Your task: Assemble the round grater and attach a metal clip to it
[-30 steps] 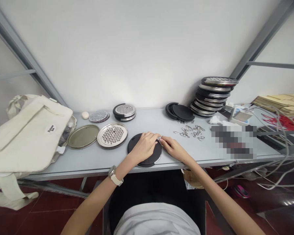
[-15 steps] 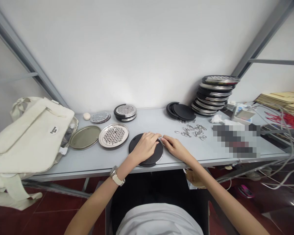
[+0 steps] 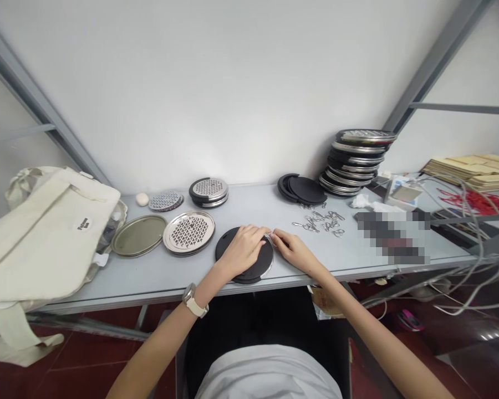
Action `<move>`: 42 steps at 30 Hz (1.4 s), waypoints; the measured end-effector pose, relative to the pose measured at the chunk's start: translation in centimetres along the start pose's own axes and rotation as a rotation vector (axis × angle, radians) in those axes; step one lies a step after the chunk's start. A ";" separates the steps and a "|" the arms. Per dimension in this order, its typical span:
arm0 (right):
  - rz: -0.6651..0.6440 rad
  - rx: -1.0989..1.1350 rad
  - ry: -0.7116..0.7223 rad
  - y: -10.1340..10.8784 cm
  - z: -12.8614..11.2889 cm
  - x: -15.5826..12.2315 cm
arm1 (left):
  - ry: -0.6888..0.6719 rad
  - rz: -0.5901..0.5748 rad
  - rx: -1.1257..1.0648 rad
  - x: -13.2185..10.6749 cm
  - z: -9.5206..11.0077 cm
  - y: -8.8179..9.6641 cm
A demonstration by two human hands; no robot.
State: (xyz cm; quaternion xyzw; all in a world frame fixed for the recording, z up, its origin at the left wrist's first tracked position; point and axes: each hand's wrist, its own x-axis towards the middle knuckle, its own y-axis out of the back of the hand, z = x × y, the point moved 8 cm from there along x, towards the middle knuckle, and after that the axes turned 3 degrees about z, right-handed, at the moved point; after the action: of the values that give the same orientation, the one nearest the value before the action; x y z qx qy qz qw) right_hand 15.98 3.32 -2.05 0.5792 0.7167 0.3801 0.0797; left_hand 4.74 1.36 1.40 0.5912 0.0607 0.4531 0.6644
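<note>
A round black disc (image 3: 255,269) with a shiny metal rim lies flat at the table's front edge. Over its top rests my left hand (image 3: 244,248), fingers bent together and reaching the upper right rim, with a watch on the wrist. My right hand (image 3: 293,250) is closed in a pinch at that same rim, fingertips almost touching the left ones. Between the two hands shows a tiny shiny bit of metal, apparently a small metal clip (image 3: 270,235), mostly hidden by fingers. Similar metal clips (image 3: 316,220) lie scattered to the right.
Left of the disc are perforated metal grater plates (image 3: 189,231) and an olive-coloured round plate (image 3: 139,235). A cream bag (image 3: 54,233) covers the left end. Behind stand two black discs (image 3: 307,190) and a tall stack of round graters (image 3: 353,160). Cables (image 3: 476,221) hang at the right.
The whole view has shifted slightly, so the table's things sit a little further left. Both hands stay at the disc's rim, their fingertips moved only slightly.
</note>
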 end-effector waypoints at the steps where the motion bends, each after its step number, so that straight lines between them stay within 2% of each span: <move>1: 0.002 0.001 0.000 0.0 0.0 0.0 | 0.000 -0.001 -0.002 0.0 0.0 0.0; 10: 0.053 0.025 -0.038 0.4 0.8 0.1 | 0.025 0.025 -0.059 0.0 -0.3 0.1; 16: 0.057 0.025 -0.049 0.4 0.8 0.0 | 0.151 0.105 -0.022 -0.3 -1.5 0.2; 21: 0.111 0.017 -0.076 0.7 1.3 0.1 | 0.082 0.060 -0.064 0.0 -0.7 0.2; 24: 0.058 0.003 -0.059 0.2 1.0 0.1 | 0.028 0.029 -0.084 0.2 0.1 0.1; 29: -0.064 0.037 0.003 -0.6 0.0 0.1 | 0.019 0.059 -0.030 0.2 0.3 0.4; 35: -0.110 0.045 0.014 -0.9 0.2 0.1 | 0.012 0.055 -0.003 0.1 0.3 0.3; 42: -0.096 0.037 0.028 -0.8 0.2 0.1 | 0.015 0.014 -0.011 0.1 0.3 0.1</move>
State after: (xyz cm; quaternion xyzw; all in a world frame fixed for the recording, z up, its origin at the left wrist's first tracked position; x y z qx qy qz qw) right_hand 15.42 3.45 -2.65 0.5402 0.7517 0.3704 0.0771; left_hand 4.93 1.22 1.61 0.5847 0.0590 0.4625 0.6639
